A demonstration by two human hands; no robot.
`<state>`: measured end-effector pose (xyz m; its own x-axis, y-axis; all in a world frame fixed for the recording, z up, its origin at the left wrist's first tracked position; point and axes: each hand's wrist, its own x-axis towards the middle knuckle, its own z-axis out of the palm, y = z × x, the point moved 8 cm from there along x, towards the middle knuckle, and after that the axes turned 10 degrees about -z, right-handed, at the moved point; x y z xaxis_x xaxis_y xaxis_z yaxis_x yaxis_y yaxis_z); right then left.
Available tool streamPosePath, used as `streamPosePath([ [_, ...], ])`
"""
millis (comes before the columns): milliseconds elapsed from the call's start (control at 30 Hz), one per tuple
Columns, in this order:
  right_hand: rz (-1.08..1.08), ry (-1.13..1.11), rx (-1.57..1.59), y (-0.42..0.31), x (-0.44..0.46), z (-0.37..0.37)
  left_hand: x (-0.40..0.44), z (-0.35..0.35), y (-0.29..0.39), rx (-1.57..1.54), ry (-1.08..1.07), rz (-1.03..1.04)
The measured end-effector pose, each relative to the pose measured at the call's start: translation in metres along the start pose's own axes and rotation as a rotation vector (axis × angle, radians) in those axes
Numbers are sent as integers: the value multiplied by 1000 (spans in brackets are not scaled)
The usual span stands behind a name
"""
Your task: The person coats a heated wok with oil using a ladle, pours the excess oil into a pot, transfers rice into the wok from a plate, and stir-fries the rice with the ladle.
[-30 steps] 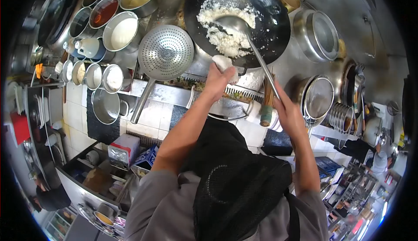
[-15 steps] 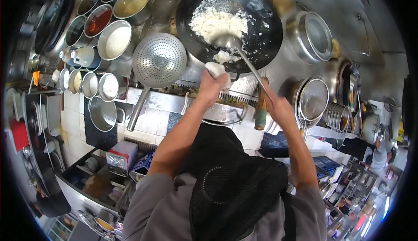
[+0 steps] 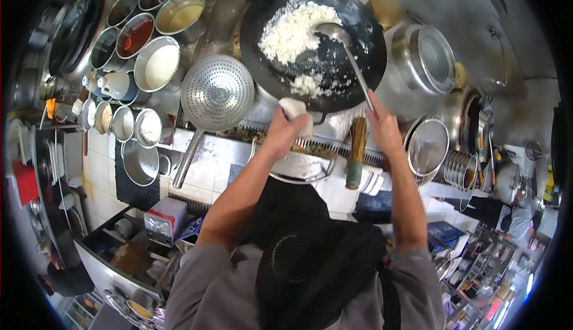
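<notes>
My left hand (image 3: pixel 286 130) is closed round a folded white cloth (image 3: pixel 296 112) at the near rim of a large black wok (image 3: pixel 253 61). The cloth hides any grip on the wok's edge. My right hand (image 3: pixel 382 124) grips the handle of a long metal ladle (image 3: pixel 334 31), whose bowl lies in the wok. White rice (image 3: pixel 289 34) is heaped at the wok's far left, with a smaller clump nearer me and loose grains scattered between. Below my right hand, a bamboo wok brush (image 3: pixel 356 151) stands beside the wok.
Left of the wok lies a perforated strainer (image 3: pixel 217 91) with its handle towards me. Farther left are several metal pots of liquids, including red sauce (image 3: pixel 134 36). To the right stand metal pots (image 3: pixel 424 58) and a mesh sieve (image 3: pixel 428 145).
The ladle has moved away from me and to the right, out of the rice. The rice heap has shifted farther off and left. The wok sits slightly lower in view.
</notes>
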<state>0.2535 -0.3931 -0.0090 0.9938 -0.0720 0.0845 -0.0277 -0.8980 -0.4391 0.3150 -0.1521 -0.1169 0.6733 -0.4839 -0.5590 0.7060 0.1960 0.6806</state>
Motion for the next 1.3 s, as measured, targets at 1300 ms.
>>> streamPosePath([
  [1300, 151, -155, 330, -106, -50, 30, -9, 0, -15, -47, 64, -73],
])
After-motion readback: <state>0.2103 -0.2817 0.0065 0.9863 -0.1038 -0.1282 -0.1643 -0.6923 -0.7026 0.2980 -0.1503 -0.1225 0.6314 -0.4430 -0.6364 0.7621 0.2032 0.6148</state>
